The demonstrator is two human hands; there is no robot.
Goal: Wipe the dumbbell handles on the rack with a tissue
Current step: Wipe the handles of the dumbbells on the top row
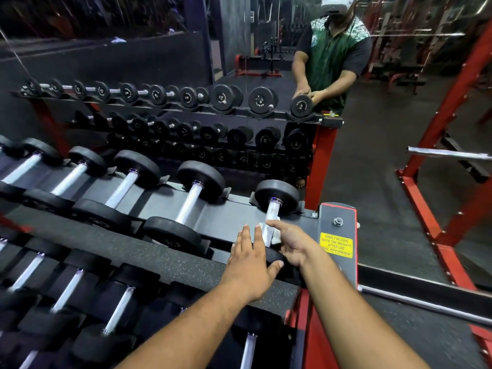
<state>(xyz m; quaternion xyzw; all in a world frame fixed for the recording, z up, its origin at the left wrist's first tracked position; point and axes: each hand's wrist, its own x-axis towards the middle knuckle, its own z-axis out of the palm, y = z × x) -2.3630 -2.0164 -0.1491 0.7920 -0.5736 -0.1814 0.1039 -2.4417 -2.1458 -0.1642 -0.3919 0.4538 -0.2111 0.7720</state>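
The rightmost dumbbell (277,195) lies on the top tier of the rack (234,209), its steel handle (272,213) pointing toward me. My right hand (291,243) is curled round the near part of that handle with a white tissue (267,234) wrapped under the fingers. My left hand (251,258) rests with straight fingers on the near black head of the same dumbbell, thumb at its side. Several more dumbbells (197,190) with bare handles line the tier to the left.
A lower tier of dumbbells (119,312) runs below my arms. The rack's end plate carries a yellow sticker (336,245). A mirror behind reflects the rack and a person (332,57). A red frame (442,145) with a steel bar stands at the right.
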